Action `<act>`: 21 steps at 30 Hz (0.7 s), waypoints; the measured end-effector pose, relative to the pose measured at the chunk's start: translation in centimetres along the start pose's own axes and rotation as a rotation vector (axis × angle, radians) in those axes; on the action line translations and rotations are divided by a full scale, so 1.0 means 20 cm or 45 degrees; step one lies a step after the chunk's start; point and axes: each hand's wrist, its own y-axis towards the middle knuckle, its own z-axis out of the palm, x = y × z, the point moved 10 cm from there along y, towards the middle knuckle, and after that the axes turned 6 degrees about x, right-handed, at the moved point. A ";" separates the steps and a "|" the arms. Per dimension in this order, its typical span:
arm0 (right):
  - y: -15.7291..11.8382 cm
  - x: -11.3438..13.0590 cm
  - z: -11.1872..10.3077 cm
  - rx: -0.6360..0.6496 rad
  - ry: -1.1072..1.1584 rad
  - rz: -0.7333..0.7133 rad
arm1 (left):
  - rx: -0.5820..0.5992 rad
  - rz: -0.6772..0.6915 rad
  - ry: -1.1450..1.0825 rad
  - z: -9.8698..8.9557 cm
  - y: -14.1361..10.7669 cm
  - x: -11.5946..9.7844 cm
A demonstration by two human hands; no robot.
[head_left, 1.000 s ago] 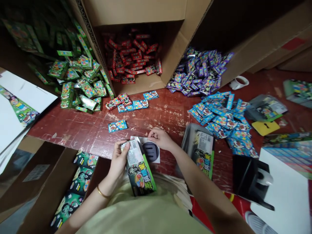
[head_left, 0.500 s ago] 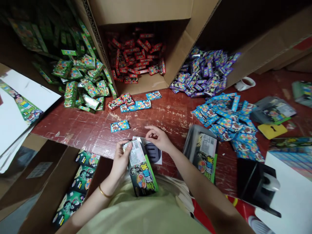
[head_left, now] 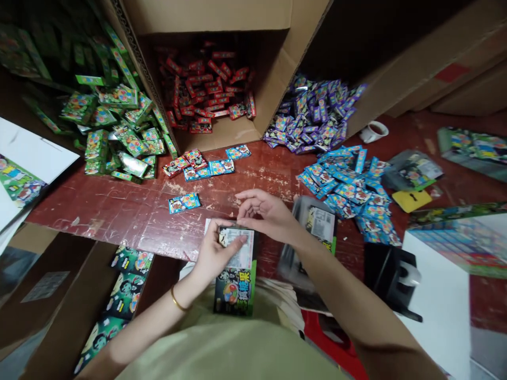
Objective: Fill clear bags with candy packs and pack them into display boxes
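Observation:
My left hand (head_left: 216,253) holds a black and green candy box (head_left: 234,293) upright against my body, thumb across its white label. The label lies near the far end, with large colourful characters below it. My right hand (head_left: 269,217) hovers at that far end, fingers loosely bent and apart, with no object visible in it. Whether its fingertips touch the box I cannot tell. A single blue candy packet (head_left: 184,202) lies just beyond my left hand. To the right, partly behind my right forearm, are clear candy boxes (head_left: 317,221) with similar printing.
Cardboard cartons along the back hold green packets (head_left: 130,140), red packets (head_left: 214,87) and purple packets (head_left: 317,113). Loose blue packets (head_left: 348,184) are heaped at right, near a white cup (head_left: 373,132), a yellow card (head_left: 412,200) and a black tape dispenser (head_left: 386,277).
The view has shifted rightward. The candy box has turned more upright, and my right hand has come closer to its far end. My left hand still grips it.

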 end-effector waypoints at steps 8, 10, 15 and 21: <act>-0.10 -0.07 -0.05 -0.108 -0.153 0.010 | 0.014 0.074 0.108 0.05 0.01 -0.02; -0.10 -0.11 -0.07 -0.143 -0.083 0.035 | 0.025 0.079 0.128 0.06 0.01 -0.02; -0.11 -0.31 -0.05 -0.059 0.388 0.391 | 0.092 0.076 0.080 0.10 0.00 -0.04; -0.15 -0.33 -0.07 0.005 0.329 0.453 | 0.167 -0.041 0.038 0.13 -0.04 0.03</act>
